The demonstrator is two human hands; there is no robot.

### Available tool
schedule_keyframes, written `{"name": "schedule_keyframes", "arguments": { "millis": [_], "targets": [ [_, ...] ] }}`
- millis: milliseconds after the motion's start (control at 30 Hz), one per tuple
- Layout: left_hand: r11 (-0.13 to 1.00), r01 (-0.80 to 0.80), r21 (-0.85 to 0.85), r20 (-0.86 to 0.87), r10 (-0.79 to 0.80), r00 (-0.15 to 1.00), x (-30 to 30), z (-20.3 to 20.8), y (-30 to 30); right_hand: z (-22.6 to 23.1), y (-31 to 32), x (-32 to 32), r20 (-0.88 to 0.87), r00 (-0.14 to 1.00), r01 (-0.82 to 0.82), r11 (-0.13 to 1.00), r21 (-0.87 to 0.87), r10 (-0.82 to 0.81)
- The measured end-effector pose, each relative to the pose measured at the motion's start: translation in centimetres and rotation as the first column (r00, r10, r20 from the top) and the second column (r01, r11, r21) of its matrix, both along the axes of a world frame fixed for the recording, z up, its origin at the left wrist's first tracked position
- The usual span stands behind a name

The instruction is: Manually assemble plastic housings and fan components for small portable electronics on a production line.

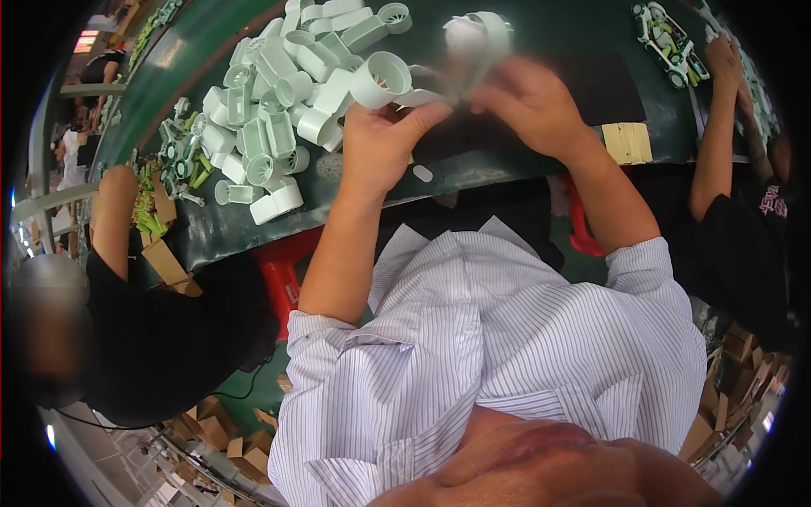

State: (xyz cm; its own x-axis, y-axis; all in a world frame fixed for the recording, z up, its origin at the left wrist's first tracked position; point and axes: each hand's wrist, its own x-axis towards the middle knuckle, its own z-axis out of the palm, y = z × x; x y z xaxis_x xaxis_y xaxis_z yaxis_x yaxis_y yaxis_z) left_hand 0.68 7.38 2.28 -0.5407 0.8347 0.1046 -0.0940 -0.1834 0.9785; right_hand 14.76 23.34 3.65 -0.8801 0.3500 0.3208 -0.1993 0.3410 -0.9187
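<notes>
My left hand [378, 145] is closed on a pale green plastic housing [380, 82] that has a round, spoked ring at one end. Its thumb points right, along the part's lower edge. Opposite it, my right hand [530, 103] has its fingers bent toward the right end of that part. Motion smears those fingertips, so what they grip, if anything, cannot be made out. Just beyond them is a blurred whitish round piece [477, 38] with a pale band; whether it is joined to the housing is unclear. Left of my hands spreads a large pile of similar pale green housings [274, 127].
The dark green table [220, 237] carries a black mat [600, 89] with a tan block [627, 143] at its edge. A small white oval piece [422, 173] lies near the front. Co-workers sit on both sides. Green-and-white assemblies [672, 46] stand at the far right.
</notes>
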Motion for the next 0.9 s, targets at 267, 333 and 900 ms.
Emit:
{"name": "schedule_keyframes", "arguments": {
  "millis": [267, 333, 900],
  "targets": [
    [0.999, -0.02, -0.048, -0.023, 0.019, 1.0, -0.3, -0.5, -0.2, -0.5, 0.1, -0.1, 0.0, 1.0, 0.014, 0.997, 0.07, -0.014],
    [0.998, 0.002, -0.062, -0.011, -0.003, 1.0, -0.3, -0.3, -0.3, -0.4, 0.1, -0.1, 0.014, 1.0, 0.016, 0.996, 0.086, -0.017],
    [0.998, 0.049, -0.044, 0.03, -0.048, 0.998, -1.2, -1.6, -0.4, -0.1, 0.0, 0.1, 0.048, 0.998, 0.039, 0.996, 0.084, -0.044]
  ]
}}
